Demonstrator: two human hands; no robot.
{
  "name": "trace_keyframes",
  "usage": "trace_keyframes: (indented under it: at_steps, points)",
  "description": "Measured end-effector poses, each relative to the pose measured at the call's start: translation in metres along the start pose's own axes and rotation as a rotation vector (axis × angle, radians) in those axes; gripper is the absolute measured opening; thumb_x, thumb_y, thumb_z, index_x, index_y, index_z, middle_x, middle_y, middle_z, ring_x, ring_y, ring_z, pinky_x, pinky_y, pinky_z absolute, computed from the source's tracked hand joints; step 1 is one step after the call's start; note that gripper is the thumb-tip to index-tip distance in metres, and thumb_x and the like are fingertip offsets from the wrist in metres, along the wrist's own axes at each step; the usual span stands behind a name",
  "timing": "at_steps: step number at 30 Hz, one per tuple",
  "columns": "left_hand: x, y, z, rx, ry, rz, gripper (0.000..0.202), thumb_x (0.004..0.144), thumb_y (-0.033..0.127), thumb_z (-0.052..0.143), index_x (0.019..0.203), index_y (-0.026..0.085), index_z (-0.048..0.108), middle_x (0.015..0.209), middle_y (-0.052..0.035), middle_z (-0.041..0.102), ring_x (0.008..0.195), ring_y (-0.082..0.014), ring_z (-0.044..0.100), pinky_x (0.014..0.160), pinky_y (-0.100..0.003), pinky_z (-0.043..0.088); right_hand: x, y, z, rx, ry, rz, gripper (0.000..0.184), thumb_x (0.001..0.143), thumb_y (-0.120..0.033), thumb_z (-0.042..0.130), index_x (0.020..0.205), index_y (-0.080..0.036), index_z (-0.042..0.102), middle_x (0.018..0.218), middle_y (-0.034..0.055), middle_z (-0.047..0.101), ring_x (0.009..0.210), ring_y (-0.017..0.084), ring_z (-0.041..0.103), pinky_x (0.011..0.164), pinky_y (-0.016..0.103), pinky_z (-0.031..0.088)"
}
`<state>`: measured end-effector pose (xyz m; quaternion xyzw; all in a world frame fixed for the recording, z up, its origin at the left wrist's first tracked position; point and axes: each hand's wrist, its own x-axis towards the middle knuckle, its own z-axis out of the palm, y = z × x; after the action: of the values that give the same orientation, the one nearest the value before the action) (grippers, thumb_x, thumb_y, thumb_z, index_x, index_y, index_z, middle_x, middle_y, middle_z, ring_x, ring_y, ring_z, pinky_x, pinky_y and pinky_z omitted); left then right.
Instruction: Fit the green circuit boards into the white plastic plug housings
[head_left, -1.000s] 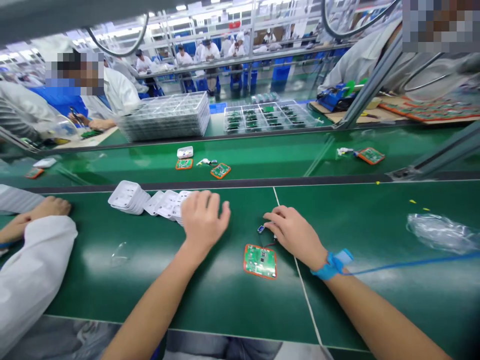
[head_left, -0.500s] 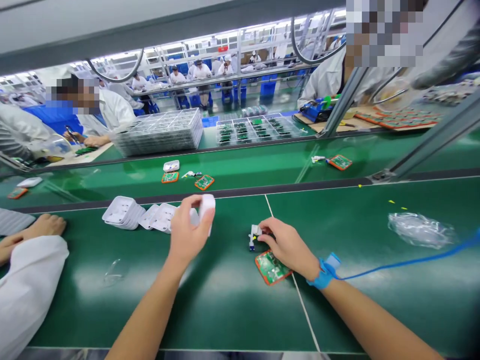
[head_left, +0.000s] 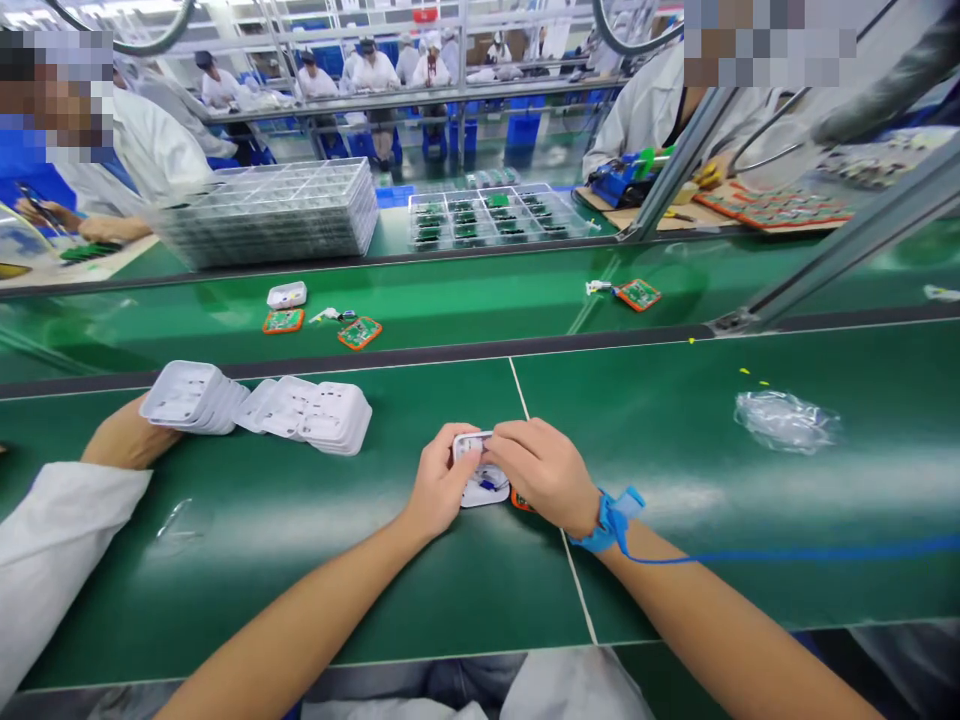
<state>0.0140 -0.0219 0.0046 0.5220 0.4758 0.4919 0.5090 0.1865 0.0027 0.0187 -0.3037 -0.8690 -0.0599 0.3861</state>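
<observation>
My left hand (head_left: 439,482) grips a shallow white plastic case (head_left: 474,499) by its left side, with the open face up. A small white part with thin wires (head_left: 489,483) lies inside it, a dark blue piece among the wires. My right hand (head_left: 546,470) has its fingers closed at the upper right of the case, on the white wired part; the fingertips are partly hidden. A blue wrist strap (head_left: 611,520) with a cord is on my right wrist. Beneath the right hand shows the orange edge of a green circuit board (head_left: 520,501), mostly covered.
Stacked white cases (head_left: 334,415) lie on the left, and a co-worker's hand (head_left: 127,432) touches the leftmost stack. A clear plastic bag (head_left: 786,420) lies at right. Boards (head_left: 360,333) sit on the strip behind. A metal post (head_left: 847,240) slants at right.
My left hand has brought the white case down and right to my right hand. The wired part is now in the case. The co-worker's hand has reached the stack. The view has shifted.
</observation>
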Motion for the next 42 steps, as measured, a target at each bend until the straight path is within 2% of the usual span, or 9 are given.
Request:
trace_keyframes:
  at_steps: [4, 11, 15, 19, 21, 23, 27, 32, 42]
  points:
    - [0.004, -0.002, 0.0, -0.019, 0.023, 0.003, 0.03, 0.087, 0.043, 0.066, 0.102, 0.017, 0.066, 0.093, -0.0038, 0.067, 0.083, -0.0175, 0.061, 0.077, -0.028, 0.05, -0.001, 0.0, 0.0, -0.049, -0.011, -0.061, 0.015, 0.095, -0.007, 0.055, 0.091, -0.015, 0.068, 0.085, 0.0065, 0.07, 0.072, 0.016, 0.057, 0.067, 0.032, 0.039]
    - [0.011, -0.007, -0.001, 0.017, -0.02, 0.026, 0.031, 0.085, 0.042, 0.071, 0.101, 0.016, 0.068, 0.097, -0.0071, 0.07, 0.089, -0.0203, 0.064, 0.083, -0.031, 0.051, 0.001, -0.002, -0.001, -0.118, -0.112, 0.026, 0.022, 0.097, -0.011, 0.052, 0.084, -0.016, 0.069, 0.081, 0.0048, 0.066, 0.067, 0.015, 0.05, 0.066, 0.032, 0.035]
    - [0.011, -0.008, 0.0, 0.035, 0.058, -0.044, 0.031, 0.087, 0.043, 0.067, 0.102, 0.016, 0.066, 0.097, -0.0069, 0.07, 0.087, -0.0196, 0.065, 0.079, -0.03, 0.052, 0.01, -0.008, -0.011, -0.092, -0.273, 0.108, 0.017, 0.098, -0.025, 0.056, 0.097, -0.017, 0.07, 0.099, 0.0073, 0.068, 0.09, 0.022, 0.055, 0.076, 0.037, 0.036]
    - [0.009, -0.008, -0.01, -0.034, -0.155, -0.009, 0.06, 0.084, 0.04, 0.072, 0.135, 0.022, 0.046, 0.124, -0.0093, 0.062, 0.106, -0.0223, 0.066, 0.09, -0.034, 0.054, 0.007, -0.005, -0.014, -0.059, -0.29, 0.186, 0.03, 0.091, -0.039, 0.065, 0.112, -0.018, 0.067, 0.112, 0.0101, 0.067, 0.102, 0.028, 0.053, 0.084, 0.043, 0.035]
    - [0.008, -0.009, -0.015, 0.067, -0.308, 0.08, 0.091, 0.075, 0.034, 0.081, 0.148, 0.026, 0.027, 0.143, -0.013, 0.048, 0.123, -0.0272, 0.059, 0.101, -0.04, 0.051, 0.003, -0.001, -0.01, -0.055, -0.229, 0.194, 0.02, 0.093, -0.033, 0.064, 0.105, -0.018, 0.068, 0.105, 0.0091, 0.069, 0.099, 0.027, 0.053, 0.083, 0.043, 0.035]
    - [0.008, -0.01, -0.019, 0.224, -0.361, 0.143, 0.102, 0.069, 0.028, 0.085, 0.15, 0.026, 0.023, 0.15, -0.016, 0.041, 0.131, -0.0318, 0.053, 0.107, -0.045, 0.048, -0.001, 0.003, -0.006, -0.029, -0.184, 0.171, 0.012, 0.096, -0.025, 0.059, 0.095, -0.018, 0.068, 0.094, 0.0069, 0.07, 0.093, 0.024, 0.055, 0.081, 0.04, 0.035]
    - [0.008, -0.012, -0.018, 0.315, -0.301, 0.189, 0.089, 0.07, 0.023, 0.082, 0.143, 0.023, 0.031, 0.141, -0.0153, 0.05, 0.123, -0.0319, 0.059, 0.103, -0.046, 0.051, -0.003, 0.004, 0.001, 0.063, -0.134, 0.107, 0.018, 0.097, -0.018, 0.054, 0.083, -0.018, 0.065, 0.082, 0.0041, 0.069, 0.083, 0.02, 0.056, 0.076, 0.037, 0.036]
    - [0.007, -0.01, -0.015, 0.361, -0.252, 0.223, 0.086, 0.066, 0.025, 0.085, 0.138, 0.024, 0.038, 0.131, -0.0109, 0.058, 0.113, -0.0289, 0.064, 0.097, -0.043, 0.054, -0.002, 0.002, 0.004, 0.185, -0.052, 0.214, 0.019, 0.092, -0.014, 0.057, 0.074, -0.018, 0.061, 0.071, 0.0023, 0.06, 0.07, 0.017, 0.051, 0.068, 0.033, 0.035]
    - [0.009, -0.013, -0.015, 0.346, -0.21, 0.217, 0.084, 0.062, 0.029, 0.088, 0.134, 0.023, 0.046, 0.128, -0.0092, 0.061, 0.11, -0.0277, 0.065, 0.098, -0.041, 0.054, -0.004, 0.003, 0.009, 0.36, -0.103, 0.32, 0.018, 0.091, -0.012, 0.056, 0.074, -0.019, 0.056, 0.076, 0.0018, 0.057, 0.076, 0.017, 0.052, 0.072, 0.032, 0.036]
